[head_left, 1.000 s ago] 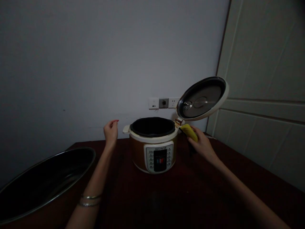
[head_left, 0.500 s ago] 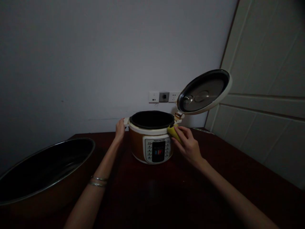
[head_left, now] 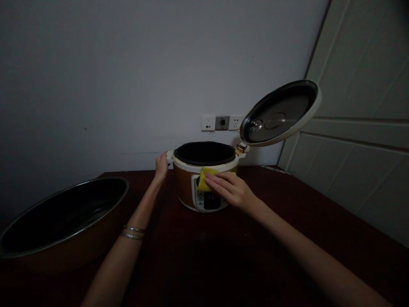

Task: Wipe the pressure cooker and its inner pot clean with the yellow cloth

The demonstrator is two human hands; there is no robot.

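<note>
An orange and white electric cooker [head_left: 185, 187] stands on the dark wooden table [head_left: 223, 256] near the wall. Its round lid [head_left: 279, 113] is swung open to the right, and the black inner pot [head_left: 204, 152] shows. My left hand [head_left: 161, 165] grips the cooker's left side handle. My right hand [head_left: 228, 189] presses a yellow sponge [head_left: 204, 178] flat against the front of the cooker, over the control panel, which is partly hidden.
A large dark metal basin [head_left: 60, 213] sits on the table at the left. Wall sockets [head_left: 222, 123] are behind the cooker. A white panelled door [head_left: 361, 106] fills the right side.
My right hand slid the yellow sponge from the cooker's right side round to its front. My left hand went from hanging in the air to gripping the left handle.
</note>
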